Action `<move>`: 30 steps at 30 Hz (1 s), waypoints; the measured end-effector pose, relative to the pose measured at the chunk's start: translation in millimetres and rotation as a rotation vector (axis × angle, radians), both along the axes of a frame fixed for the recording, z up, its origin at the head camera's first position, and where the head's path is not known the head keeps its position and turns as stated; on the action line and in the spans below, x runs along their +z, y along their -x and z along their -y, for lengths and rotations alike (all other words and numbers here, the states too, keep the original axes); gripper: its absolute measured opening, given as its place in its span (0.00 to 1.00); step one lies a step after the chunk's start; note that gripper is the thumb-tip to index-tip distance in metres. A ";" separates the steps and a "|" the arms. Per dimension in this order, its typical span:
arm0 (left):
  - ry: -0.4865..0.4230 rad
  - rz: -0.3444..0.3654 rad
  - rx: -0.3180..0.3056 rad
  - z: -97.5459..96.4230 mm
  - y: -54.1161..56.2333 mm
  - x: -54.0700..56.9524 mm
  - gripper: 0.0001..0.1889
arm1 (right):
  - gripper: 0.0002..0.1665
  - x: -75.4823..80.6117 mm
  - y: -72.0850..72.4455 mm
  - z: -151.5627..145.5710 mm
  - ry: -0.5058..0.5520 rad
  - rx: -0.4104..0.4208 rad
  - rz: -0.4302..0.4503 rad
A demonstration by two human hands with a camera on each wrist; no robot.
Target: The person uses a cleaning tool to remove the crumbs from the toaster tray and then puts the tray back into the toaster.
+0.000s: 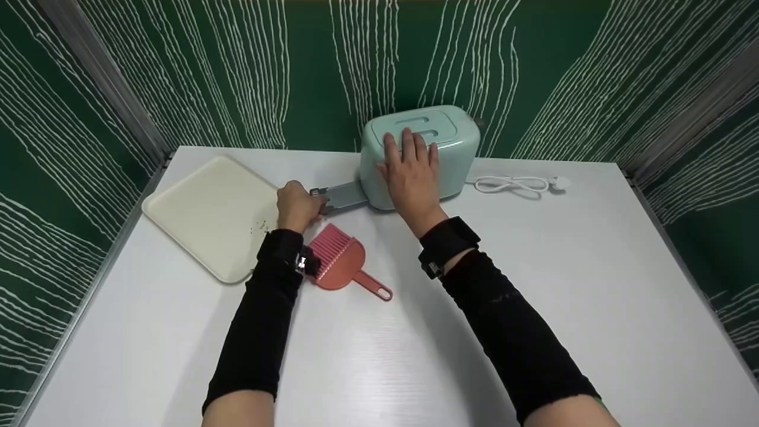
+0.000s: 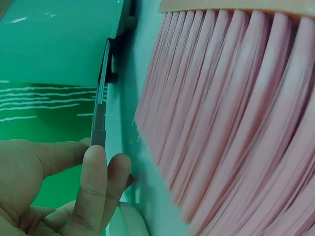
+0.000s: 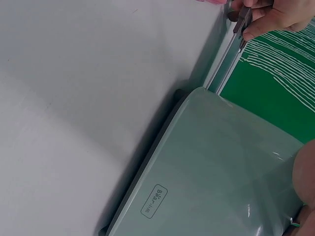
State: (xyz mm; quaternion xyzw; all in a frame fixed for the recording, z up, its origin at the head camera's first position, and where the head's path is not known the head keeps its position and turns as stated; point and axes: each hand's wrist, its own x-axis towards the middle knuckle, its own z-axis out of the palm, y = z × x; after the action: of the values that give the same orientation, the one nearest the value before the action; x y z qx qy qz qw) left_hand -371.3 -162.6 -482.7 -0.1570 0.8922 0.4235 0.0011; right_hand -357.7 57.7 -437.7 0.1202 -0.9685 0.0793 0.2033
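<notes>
A mint-green toaster (image 1: 455,163) stands upright at the back of the table, with a grey metal crumb tray (image 1: 345,196) sticking out of its left end. My left hand (image 1: 296,204) pinches the outer end of that tray between thumb and fingers. In the left wrist view the crumb tray (image 2: 100,118) shows edge-on, its far end inside the toaster. My right hand (image 1: 413,178) rests on the toaster's front and top edge, fingers straight. The right wrist view shows the toaster (image 3: 211,162) side close up, with the left fingers at the crumb tray (image 3: 227,64).
A cream square tray (image 1: 201,219) with dark crumbs (image 1: 260,226) lies on the left. Below my left hand lies a brush (image 1: 344,264) with pink bristles and a red handle. The toaster's coiled white cord (image 1: 513,185) lies on the right. A green wall backs the table.
</notes>
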 end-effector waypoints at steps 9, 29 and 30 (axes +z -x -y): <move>-0.131 0.027 0.003 -7.1 1.5 -4.2 0.12 | 0.34 0.3 0.5 1.1 -0.009 -0.009 0.007; -0.272 0.051 0.042 -18.5 -0.1 -12.7 0.12 | 0.34 -2.1 0.2 0.4 -0.016 -0.010 -0.017; -0.273 0.049 0.041 -19.6 -0.2 -13.2 0.11 | 0.34 -1.9 0.2 0.7 -0.017 -0.011 -0.016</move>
State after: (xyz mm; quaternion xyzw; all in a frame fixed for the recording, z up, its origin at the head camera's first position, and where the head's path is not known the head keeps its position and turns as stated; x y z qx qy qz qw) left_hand -371.1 -143.0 -495.9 -0.1839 0.8226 0.5369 0.0355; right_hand -357.9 57.0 -439.6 0.1174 -0.9680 0.0693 0.2105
